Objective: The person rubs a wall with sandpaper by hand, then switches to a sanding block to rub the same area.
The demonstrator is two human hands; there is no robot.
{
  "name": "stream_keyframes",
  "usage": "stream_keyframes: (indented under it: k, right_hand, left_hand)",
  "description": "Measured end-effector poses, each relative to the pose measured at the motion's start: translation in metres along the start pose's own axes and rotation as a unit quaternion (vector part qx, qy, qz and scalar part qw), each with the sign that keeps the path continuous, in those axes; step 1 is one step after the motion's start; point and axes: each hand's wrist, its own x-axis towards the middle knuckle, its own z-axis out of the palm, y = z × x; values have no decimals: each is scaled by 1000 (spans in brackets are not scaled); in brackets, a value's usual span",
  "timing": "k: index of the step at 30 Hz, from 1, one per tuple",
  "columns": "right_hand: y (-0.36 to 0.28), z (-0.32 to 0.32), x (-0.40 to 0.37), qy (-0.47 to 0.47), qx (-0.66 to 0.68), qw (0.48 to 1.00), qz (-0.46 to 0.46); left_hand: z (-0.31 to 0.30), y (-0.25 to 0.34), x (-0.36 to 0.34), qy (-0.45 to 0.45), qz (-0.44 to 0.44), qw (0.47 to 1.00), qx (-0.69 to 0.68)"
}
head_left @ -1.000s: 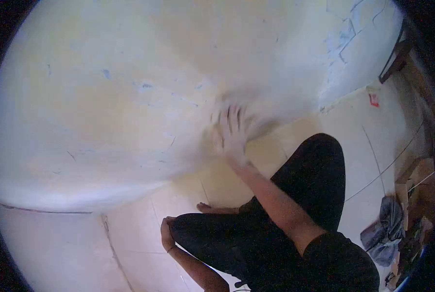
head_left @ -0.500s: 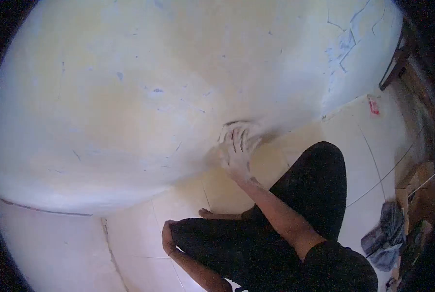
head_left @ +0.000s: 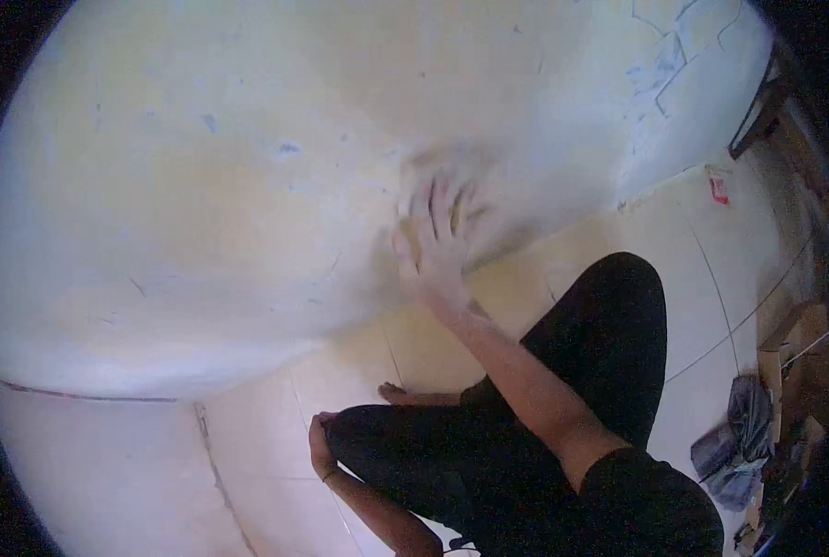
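My right hand (head_left: 437,237), pale with dust and blurred, lies against the lower part of a whitish-yellow wall (head_left: 219,204). Its fingers are spread. A yellowish patch shows between them, and whether anything thin lies under the palm is too blurred to tell. Dark smudgy shadows surround the fingertips. At the lower left, my left hand (head_left: 321,443) rests over my bent knee (head_left: 359,432) in dark trousers, its fingers laid over the knee and partly hidden. No object shows in it.
Pale floor tiles (head_left: 693,306) meet the wall's base. A small red-and-white item (head_left: 718,188) lies near a dark wooden leg (head_left: 748,125) at the upper right. Grey cloth or plastic (head_left: 737,446) lies beside cardboard (head_left: 804,343) at the right. My bare foot (head_left: 405,395) is near the wall.
My right hand has moved up the wall and slightly left, and its fingers look more spread. My left hand stays on the knee. The view has shifted slightly.
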Motion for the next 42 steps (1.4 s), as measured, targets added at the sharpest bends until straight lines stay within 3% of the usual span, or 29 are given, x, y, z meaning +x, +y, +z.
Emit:
stream_keyframes:
  k: [3, 4, 6, 7, 9, 10, 12, 14, 18, 21, 24, 27, 30, 33, 34, 36, 40, 42]
  right_hand:
    - [18, 10, 8, 29, -120, 990, -61]
    - [33, 18, -16, 15, -137, 988, -74]
    - [57, 29, -62, -6, -169, 980, -102]
    - [57, 34, -62, -6, -121, 990, -71]
    - [42, 38, -66, -14, -28, 999, 9]
    - [27, 26, -49, -1, -37, 999, -5]
    - [5, 4, 3, 22, -56, 997, -38]
    - [20, 10, -5, 7, -78, 996, -50]
    - [57, 26, -68, -112, -140, 984, -20]
    - [35, 34, -50, 7, 13, 1000, 17]
    - [12, 4, 5, 34, -3, 999, -9]
    - [45, 17, -33, -54, -71, 996, -26]
    - [59, 25, -68, -118, -162, 980, 6]
    - [18, 8, -12, 0, 20, 1000, 10]
    - [15, 0, -6, -4, -17, 1000, 1]
    - [13, -10, 17, 8, -92, 995, -39]
    - [52, 19, -48, -15, -112, 993, -47]
    - [37, 22, -46, -5, -77, 997, 10]
  left_hand:
    - [38, 37, -29, -19, 52, 994, 96]
    - [17, 18, -18, -3, 53, 995, 83]
    - [36, 40, -24, -7, 16, 995, 96]
    - [42, 49, -27, -8, -2, 994, 106]
    - [21, 27, -11, -4, 99, 976, 192]
    - [9, 13, -12, -1, 139, 962, 235]
    - [24, 27, -33, -18, 104, 981, 160]
    - [28, 31, -27, -26, 48, 995, 84]
    - [9, 16, 2, -18, 53, 980, 191]
    - [-3, 3, 3, -25, 119, 941, 316]
    - [21, 19, -19, -5, 80, 994, 74]
    - [15, 13, -13, -17, 15, 999, 31]
    - [36, 43, -28, -13, 120, 953, 279]
    - [8, 14, -14, 12, 170, 925, 340]
    - [6, 8, -17, 10, 140, 964, 224]
    - [31, 32, -29, -10, 124, 971, 202]
    - [28, 21, -22, 9, 121, 984, 130]
    - [-4, 5, 6, -25, 137, 946, 294]
